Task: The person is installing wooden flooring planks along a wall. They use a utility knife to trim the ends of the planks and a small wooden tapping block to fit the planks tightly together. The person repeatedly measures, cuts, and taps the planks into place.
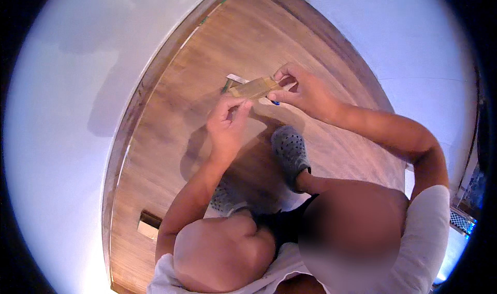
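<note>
A short, flat tan strip (256, 88) is stretched between my two hands above the wooden floor (217, 50). Whether it is tape or a thin piece of wood, I cannot tell. My left hand (226, 122) pinches its near left end between thumb and fingers. At the far right end, my right hand (305, 93) holds it with thumb and fingertips. Partly hidden under the strip lies something with a pale edge (237, 78), with a bit of green at its left. A small blue spot (275, 103) shows below my right thumb.
Grey clogs with holes are on my feet, the right clog (290, 150) just below my hands. White walls (62, 113) close in the floor on the left and right, with a brown skirting along them. A small dark and pale block (149, 224) lies at lower left.
</note>
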Available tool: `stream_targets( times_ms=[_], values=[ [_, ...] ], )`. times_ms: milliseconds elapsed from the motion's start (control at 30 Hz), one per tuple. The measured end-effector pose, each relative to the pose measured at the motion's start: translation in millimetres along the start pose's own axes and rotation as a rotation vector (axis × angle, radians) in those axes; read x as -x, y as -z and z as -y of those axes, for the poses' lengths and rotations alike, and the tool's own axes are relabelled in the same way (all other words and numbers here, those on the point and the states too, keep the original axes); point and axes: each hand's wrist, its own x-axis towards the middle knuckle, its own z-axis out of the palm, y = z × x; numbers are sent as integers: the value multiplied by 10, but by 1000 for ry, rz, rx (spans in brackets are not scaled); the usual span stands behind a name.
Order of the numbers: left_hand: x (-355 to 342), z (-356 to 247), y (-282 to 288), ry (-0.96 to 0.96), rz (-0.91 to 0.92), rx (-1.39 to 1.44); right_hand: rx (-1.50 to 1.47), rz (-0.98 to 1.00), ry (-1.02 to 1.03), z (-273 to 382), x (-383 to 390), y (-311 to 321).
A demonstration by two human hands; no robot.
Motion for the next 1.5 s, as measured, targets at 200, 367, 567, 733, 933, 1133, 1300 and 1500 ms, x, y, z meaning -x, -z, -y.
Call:
stream_targets(
  times_ms=[200, 367, 567, 733, 933, 1133, 1300, 1500],
  values=[
    [52, 131, -2, 223, -123, 216, -544, -61, -119, -252, -58, -584],
    [-144, 293, -99, 254, -201, 371, -655, -452, -123, -272, -204, -1055],
    [-278, 442, 18, 316, -200, 358, -827, -547, -170, -337, -388, -1320],
    [-337, 608, 150, 258, -218, 334, -981, -452, -233, -352, -439, -1479],
    [-367, 536, 351, 345, -308, 334, -823, -232, -246, -371, -452, -1620],
    [-298, 679, 680, 520, -32, 387, -687, -104, -156, -596, -500, -1603],
    [-293, 702, 826, 432, 125, 253, -778, -67, -198, -497, -453, -1543],
    [-306, 648, 871, 429, 121, 476, -912, 30, -242, -590, -491, -1401]
  ],
)
